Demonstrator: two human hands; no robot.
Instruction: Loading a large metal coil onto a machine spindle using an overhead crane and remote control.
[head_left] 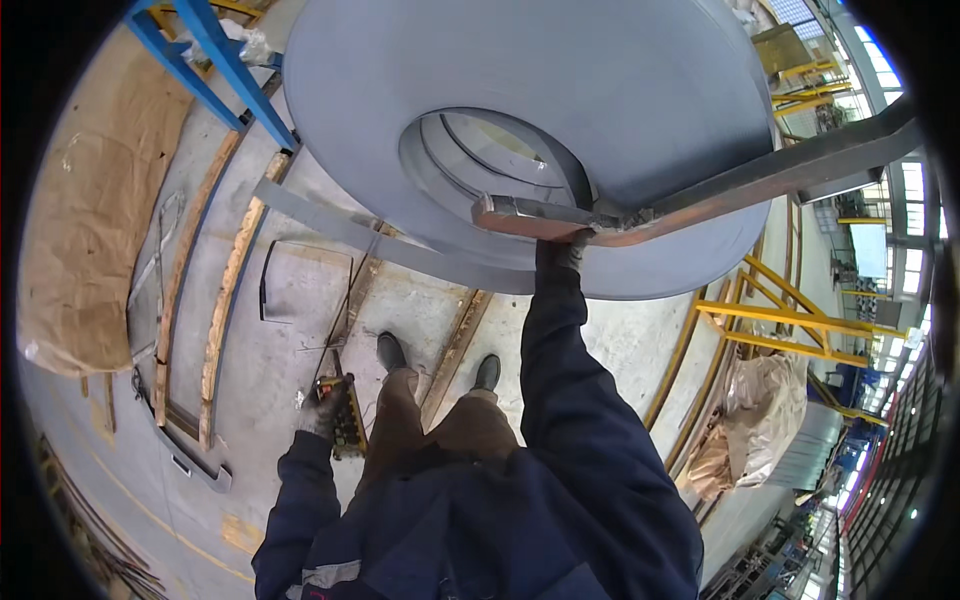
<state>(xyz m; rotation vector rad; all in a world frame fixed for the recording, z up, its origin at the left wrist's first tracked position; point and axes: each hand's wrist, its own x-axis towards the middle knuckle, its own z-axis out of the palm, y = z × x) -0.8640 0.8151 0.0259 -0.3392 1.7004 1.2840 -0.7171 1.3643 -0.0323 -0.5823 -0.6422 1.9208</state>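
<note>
My left hand, gloved, is closed round the side of a yellow-and-black remote control box with rows of buttons, held low beside my left leg. My right arm reaches forward, and the gloved right hand grips the lower edge of a heavy brown-red steel lifting hook; its fingertips are partly hidden by the bar. The hook's blunt end lies across the front of the round opening of a huge grey steel coil. A loose strip of sheet steel curves out from the coil's lower left side.
Wooden beams lie on the concrete floor, left of my boots. A blue steel frame stands at the far left, near a paper-wrapped bundle. To the right are a yellow frame and a crumpled paper-wrapped load.
</note>
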